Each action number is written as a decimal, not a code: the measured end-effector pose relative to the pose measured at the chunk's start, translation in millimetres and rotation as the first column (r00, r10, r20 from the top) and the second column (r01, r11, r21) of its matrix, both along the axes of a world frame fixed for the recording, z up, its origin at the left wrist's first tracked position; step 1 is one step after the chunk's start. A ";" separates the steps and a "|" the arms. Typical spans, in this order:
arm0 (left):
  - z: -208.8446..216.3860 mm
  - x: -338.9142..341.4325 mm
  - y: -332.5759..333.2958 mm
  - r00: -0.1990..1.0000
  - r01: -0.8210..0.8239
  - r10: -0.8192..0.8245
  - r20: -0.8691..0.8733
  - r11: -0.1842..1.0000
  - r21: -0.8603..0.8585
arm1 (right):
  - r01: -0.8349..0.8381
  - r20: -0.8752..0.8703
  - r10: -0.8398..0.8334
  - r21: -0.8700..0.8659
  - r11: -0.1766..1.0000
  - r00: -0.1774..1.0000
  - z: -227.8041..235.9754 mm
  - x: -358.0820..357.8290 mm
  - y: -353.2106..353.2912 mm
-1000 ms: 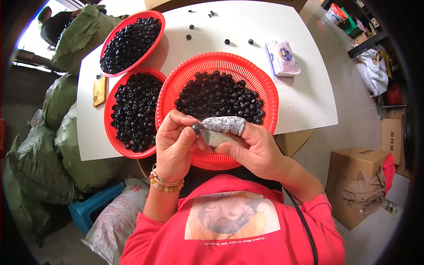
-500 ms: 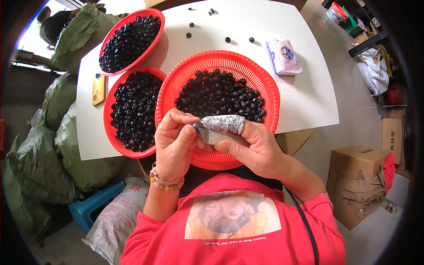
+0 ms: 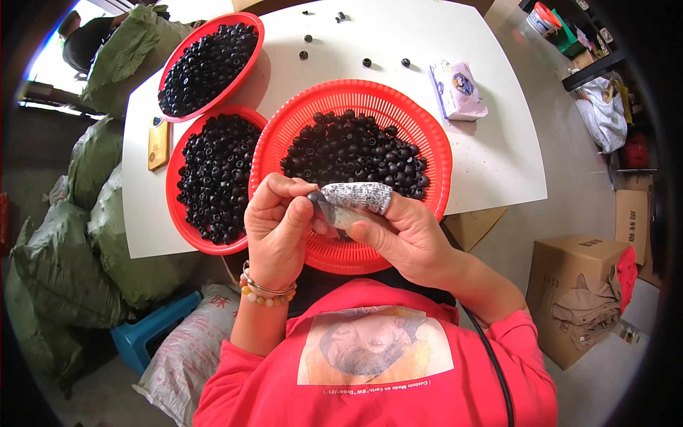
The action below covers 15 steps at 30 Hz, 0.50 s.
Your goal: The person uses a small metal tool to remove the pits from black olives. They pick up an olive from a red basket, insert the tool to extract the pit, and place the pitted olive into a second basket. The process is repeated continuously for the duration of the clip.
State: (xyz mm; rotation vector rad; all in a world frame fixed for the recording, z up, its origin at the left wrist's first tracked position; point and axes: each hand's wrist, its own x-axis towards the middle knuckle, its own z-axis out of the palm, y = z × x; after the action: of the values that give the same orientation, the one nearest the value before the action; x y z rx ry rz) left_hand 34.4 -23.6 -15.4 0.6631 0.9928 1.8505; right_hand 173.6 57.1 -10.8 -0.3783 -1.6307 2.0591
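My left hand [image 3: 276, 231] pinches a small round black plastic piece [image 3: 316, 199] between thumb and fingertips. Closed around a short flat grey blade [image 3: 330, 211] with a pale handle, my right hand [image 3: 416, 231] meets it from the other side. The blade's end lies against the black piece. A speckled grey knit sleeve [image 3: 357, 196] covers the right index finger. Both hands are above the near part of a large red slotted basket [image 3: 442, 171], which holds a heap of similar black pieces [image 3: 356, 149]. My fingers partly hide the blade's handle.
Two smaller red basins, one nearer [image 3: 173, 206] and one farther [image 3: 260, 50], hold more black pieces at the left. A tissue pack [image 3: 455, 92], a yellow card-like object [image 3: 159, 144] and several loose pieces lie on the white table [image 3: 498, 153]. Sacks [image 3: 64, 263] and a cardboard box [image 3: 562, 277] flank me.
Both hands have shifted very slightly left and up, together with the black piece and the blade. Both grips stay the same.
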 end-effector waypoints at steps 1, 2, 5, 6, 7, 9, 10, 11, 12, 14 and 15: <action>-0.6 0.6 1.3 1.000 -0.013 0.013 -0.022 1.000 0.017 | 0.001 0.005 -0.001 -0.024 1.000 1.000 -1.7 -0.5 -0.4; -1.4 1.0 3.1 0.999 -0.026 0.027 -0.043 0.999 0.034 | 0.006 0.009 -0.006 -0.007 1.000 1.000 -3.6 -1.4 -0.4; -2.6 1.4 3.5 0.991 -0.061 0.066 -0.119 0.997 0.044 | 0.025 0.026 -0.026 0.034 0.999 0.999 -4.9 -2.8 -1.1; -2.7 1.2 3.1 0.986 -0.075 0.080 -0.147 0.996 0.040 | 0.032 0.038 -0.034 0.040 0.999 0.999 -4.2 -3.5 -1.8; -2.2 1.9 3.0 0.984 -0.073 0.078 -0.162 0.997 0.040 | 0.040 0.049 -0.042 0.045 0.998 0.998 -3.7 -4.0 -2.6; -1.4 3.9 3.4 0.979 -0.068 0.075 -0.191 0.997 0.040 | 0.057 0.040 -0.058 0.022 0.998 0.998 -3.7 -5.2 -4.4; -1.4 4.5 4.1 0.977 -0.073 0.080 -0.197 0.996 0.044 | 0.066 0.036 -0.066 0.011 0.998 0.997 -4.0 -5.7 -4.7; -1.5 5.1 4.8 0.975 -0.077 0.085 -0.203 0.996 0.048 | 0.069 0.030 -0.070 0.015 0.997 0.997 -4.7 -6.0 -4.6; -1.3 5.5 5.2 0.974 -0.082 0.091 -0.209 0.995 0.051 | 0.072 0.023 -0.072 0.019 0.997 0.997 -5.5 -6.2 -4.4; -4.5 4.7 5.5 0.966 -0.088 0.098 -0.239 0.995 0.050 | 0.081 0.020 -0.082 0.019 0.996 0.996 -5.1 -6.3 -3.9; -6.0 4.4 6.0 0.962 -0.090 0.100 -0.253 0.995 0.050 | 0.090 0.025 -0.090 0.016 0.996 0.996 -3.9 -6.2 -3.7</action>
State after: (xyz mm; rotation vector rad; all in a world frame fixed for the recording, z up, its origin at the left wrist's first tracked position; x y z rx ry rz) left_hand 38.7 -17.7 -21.4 0.9083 1.1754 1.9036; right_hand 167.4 53.4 -14.7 -0.4663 -1.6132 1.9818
